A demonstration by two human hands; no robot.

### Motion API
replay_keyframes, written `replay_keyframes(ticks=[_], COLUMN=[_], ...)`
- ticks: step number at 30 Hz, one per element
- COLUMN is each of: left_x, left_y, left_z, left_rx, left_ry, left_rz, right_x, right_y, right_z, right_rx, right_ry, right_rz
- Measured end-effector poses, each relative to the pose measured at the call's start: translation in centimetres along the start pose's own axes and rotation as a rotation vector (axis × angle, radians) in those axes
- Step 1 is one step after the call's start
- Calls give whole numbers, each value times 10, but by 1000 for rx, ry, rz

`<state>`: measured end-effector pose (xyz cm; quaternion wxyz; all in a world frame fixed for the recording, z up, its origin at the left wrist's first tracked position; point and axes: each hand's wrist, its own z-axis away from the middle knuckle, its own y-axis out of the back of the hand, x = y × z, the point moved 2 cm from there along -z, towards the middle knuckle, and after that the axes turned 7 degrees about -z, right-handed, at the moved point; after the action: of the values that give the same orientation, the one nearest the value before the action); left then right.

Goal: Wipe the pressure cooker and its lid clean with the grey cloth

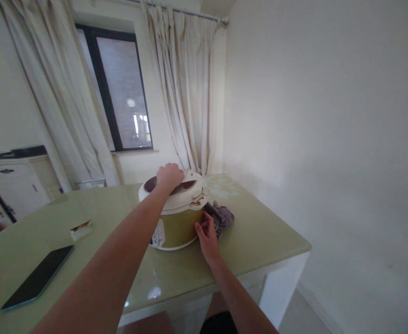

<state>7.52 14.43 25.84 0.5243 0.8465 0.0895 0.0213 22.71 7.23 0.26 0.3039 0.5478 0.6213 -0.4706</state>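
A rice cooker with an olive-green body and a white lid stands on the pale green table. My left hand rests on top of the lid, fingers curled over it. Lower down, my right hand is at the cooker's right side, its fingers pinched on a purple-grey cloth that lies bunched against the cooker.
A dark tablet or phone lies flat at the table's left front. A small white and brown object sits behind it. Cream curtains and a window are beyond; a white cabinet stands left. The table's corner is at the right.
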Motion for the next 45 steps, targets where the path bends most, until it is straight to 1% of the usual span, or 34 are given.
replay_keyframes(ticks=[10,16,25,33,39,41,45], left_x=[0,0,0,-1,0,-2,-14], left_y=[4,3,4,3,0,-1,0], left_z=[4,4,5,4,3,-3,-17], left_rx=[-11,10,9,8,6,-16,-153], left_ry=[-5,-15,-12,-9,-7,-49,-289], left_rz=[12,-12,9,27,19,-10,-52], right_x=[1,1,4,1,1,1,1], right_y=[0,0,1,1,1,2,3], right_z=[0,0,-1,0,-1,-1,0], right_rx=[12,6,-1,8,8,9,14], right_ry=[10,0,3,13,10,7,14], right_rz=[-1,-1,-2,9,15,14,21])
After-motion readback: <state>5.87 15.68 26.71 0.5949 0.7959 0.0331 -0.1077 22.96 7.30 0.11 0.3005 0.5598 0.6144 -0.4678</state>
